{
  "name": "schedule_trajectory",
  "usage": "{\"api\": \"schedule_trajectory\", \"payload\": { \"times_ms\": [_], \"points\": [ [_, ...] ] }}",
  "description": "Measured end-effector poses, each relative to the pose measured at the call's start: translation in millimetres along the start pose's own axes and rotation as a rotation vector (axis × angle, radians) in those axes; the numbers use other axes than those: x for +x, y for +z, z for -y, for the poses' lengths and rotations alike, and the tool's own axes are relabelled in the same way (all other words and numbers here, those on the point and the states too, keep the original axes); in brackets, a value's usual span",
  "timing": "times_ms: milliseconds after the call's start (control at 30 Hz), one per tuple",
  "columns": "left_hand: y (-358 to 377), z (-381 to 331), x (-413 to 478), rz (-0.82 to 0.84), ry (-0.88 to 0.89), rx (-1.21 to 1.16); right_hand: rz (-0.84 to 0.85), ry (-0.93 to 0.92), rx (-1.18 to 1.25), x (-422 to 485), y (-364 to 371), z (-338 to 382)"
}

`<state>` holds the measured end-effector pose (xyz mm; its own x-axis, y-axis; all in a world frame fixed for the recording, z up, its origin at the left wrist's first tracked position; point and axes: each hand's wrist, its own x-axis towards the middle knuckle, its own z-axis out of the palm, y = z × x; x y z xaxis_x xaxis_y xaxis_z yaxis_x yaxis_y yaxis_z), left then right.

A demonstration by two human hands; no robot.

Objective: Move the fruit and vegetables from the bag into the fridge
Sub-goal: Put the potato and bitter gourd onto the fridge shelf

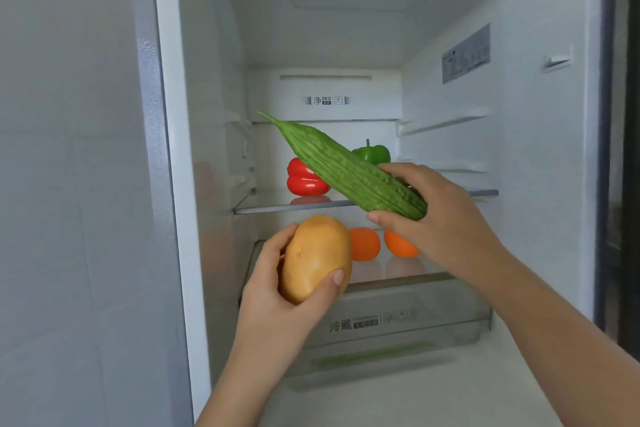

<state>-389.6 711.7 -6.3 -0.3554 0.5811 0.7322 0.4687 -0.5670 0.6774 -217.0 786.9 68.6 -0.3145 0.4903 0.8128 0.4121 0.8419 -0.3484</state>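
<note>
My right hand (440,218) grips the thick end of a long green bitter gourd (332,163), whose pointed tip slants up and left in front of the upper glass shelf (263,206). My left hand (277,284) holds a yellow-brown potato (313,258) in front of the lower shelf (398,282). A red bell pepper (304,178) and a green bell pepper (372,152) stand on the upper shelf. Two oranges (363,243) (398,246) lie on the lower shelf behind the potato. The bag is out of view.
The fridge is open, with white side walls and shelf rails on the right (446,121). A clear drawer (398,326) sits under the lower shelf. The fridge's left frame (166,149) borders a grey wall. A dark door edge (627,149) stands at far right.
</note>
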Motion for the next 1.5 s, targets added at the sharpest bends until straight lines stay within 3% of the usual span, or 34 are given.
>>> {"api": "schedule_trajectory", "payload": {
  "times_ms": [333, 667, 1167, 1500],
  "points": [
    [13.6, 2.6, 33.8, -0.003, 0.059, 0.065, 0.095, -0.229, -0.144, 77.2, 5.2, -47.5],
    [16.5, 12.0, 62.0, -0.083, 0.122, 0.230, 0.384, -0.308, -0.192, 130.4, 31.2, -100.3],
    [14.1, 14.8, 115.0, -0.079, 0.129, 0.370, 0.469, -0.269, -0.113, 159.3, 56.7, -148.7],
    [7.4, 16.7, 157.8, 0.128, -0.035, 0.337, 0.480, -0.218, -0.171, 165.4, 64.5, -158.3]
  ]
}}
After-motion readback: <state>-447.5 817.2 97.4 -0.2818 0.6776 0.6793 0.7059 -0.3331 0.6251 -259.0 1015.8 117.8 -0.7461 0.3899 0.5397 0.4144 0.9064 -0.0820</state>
